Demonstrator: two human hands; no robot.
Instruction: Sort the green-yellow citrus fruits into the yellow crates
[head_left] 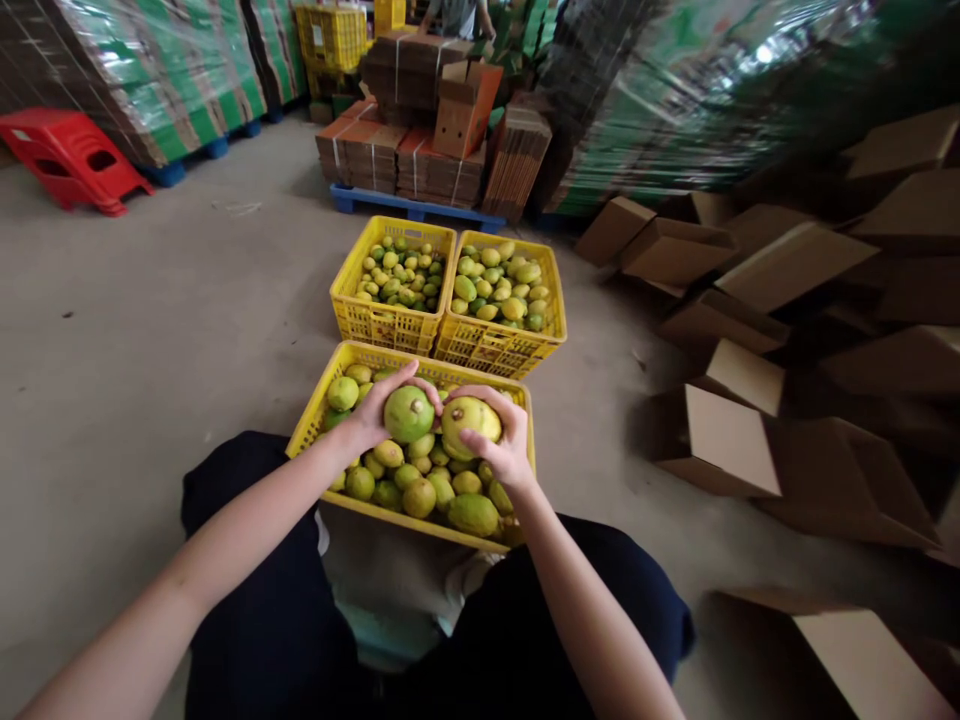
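My left hand (371, 412) is closed around a green lemon (409, 415), its stem end turned up toward me. In my right hand (510, 440) is a larger yellow lemon (469, 425), gripped between thumb and fingers. Both fruits are held side by side above the near yellow crate (442, 528), which is filled with green and yellow lemons (420, 497). Just beyond it stand two more yellow crates, the left one (390, 325) with smaller fruit and the right one (495, 350) with larger fruit.
Open cardboard boxes (727, 440) lie piled along the right. A red plastic stool (71, 160) stands at the far left. Bundled flat cartons (439, 165) rest on a blue pallet (412, 207) behind the crates. Wrapped green stacks (180, 70) line the back, where a person (457, 18) is partly visible.
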